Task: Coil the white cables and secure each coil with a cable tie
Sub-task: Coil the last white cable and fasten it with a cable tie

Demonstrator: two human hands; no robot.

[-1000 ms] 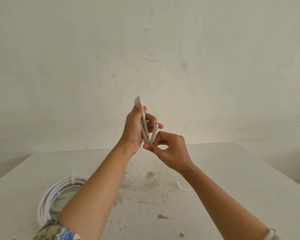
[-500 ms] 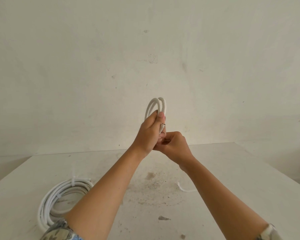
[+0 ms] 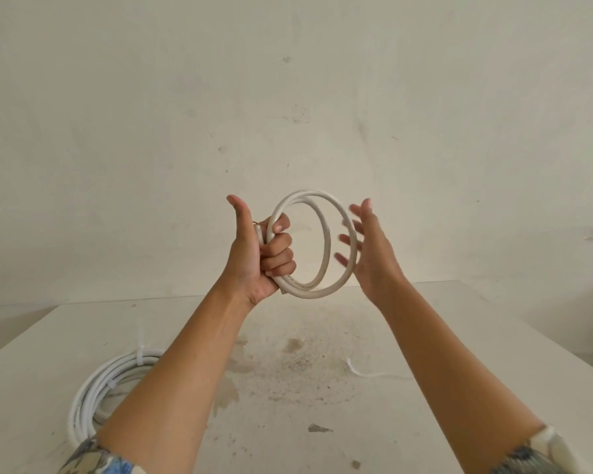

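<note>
Far left on the counter, partly under the left forearm, a larger coil lying flat with a cable tie already cinched round it. Further right and well above the counter, the left hand as the grip: fingers curled tight round the left rim of the small white coil, thumb straight up and clear, a cut cable end poking out by the thumb's base. From that grip, extending rightward: two turns, ring standing upright, open face toward the camera, hole's axis running away toward the wall, widest span left to right. At the right rim, the right hand open, fingers straight and spread, holding nothing; touching the rim or just short of it, impossible to tell through the blur. Below on the counter, a loose cable tie, nearer this free hand, so likely its job to fetch, turns left pinched in the left grip.
</note>
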